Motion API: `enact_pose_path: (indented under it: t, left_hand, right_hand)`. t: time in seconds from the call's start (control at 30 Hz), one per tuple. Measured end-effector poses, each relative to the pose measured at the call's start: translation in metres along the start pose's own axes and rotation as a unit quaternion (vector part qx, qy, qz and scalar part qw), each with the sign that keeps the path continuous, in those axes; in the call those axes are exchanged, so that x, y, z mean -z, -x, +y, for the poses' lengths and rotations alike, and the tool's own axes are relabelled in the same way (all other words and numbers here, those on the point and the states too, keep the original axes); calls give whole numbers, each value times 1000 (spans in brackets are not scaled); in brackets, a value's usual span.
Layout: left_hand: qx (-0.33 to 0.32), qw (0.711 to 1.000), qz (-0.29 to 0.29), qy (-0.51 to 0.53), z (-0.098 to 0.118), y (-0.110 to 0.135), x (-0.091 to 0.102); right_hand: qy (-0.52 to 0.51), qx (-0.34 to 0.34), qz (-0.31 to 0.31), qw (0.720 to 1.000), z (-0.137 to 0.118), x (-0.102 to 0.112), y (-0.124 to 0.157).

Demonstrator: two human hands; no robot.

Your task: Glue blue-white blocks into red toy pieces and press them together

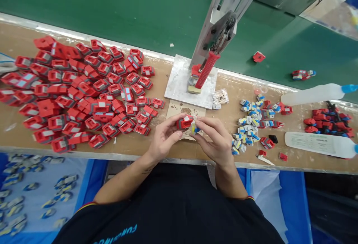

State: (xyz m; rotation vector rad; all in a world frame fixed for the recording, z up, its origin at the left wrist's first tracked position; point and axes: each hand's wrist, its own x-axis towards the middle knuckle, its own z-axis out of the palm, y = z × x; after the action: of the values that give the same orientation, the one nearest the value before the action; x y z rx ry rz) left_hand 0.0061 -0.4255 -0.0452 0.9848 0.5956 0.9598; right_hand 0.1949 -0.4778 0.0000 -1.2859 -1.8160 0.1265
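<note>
My left hand is closed round a small red plastic housing, held over the front edge of the wooden bench. My right hand pinches a small blue, white and yellow insert against the right end of that housing. Both hands meet in front of a hand press with a red handle, which stands on a grey plate.
A big heap of red housings covers the bench's left side. Several blue and white inserts lie to the right, then two white bottles and a pile of assembled pieces. A green conveyor belt runs behind. Blue bins sit below.
</note>
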Motion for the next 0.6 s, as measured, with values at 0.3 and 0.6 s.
enact_pose_path:
  t: [0.3, 0.6]
  left_hand:
    - [76, 990, -82, -90, 26, -6, 7]
    - [118, 978, -127, -113, 30, -8, -1]
  right_hand:
    - [25, 153, -221, 963, 1, 34, -34]
    - [18, 201, -268, 942, 2, 37, -39]
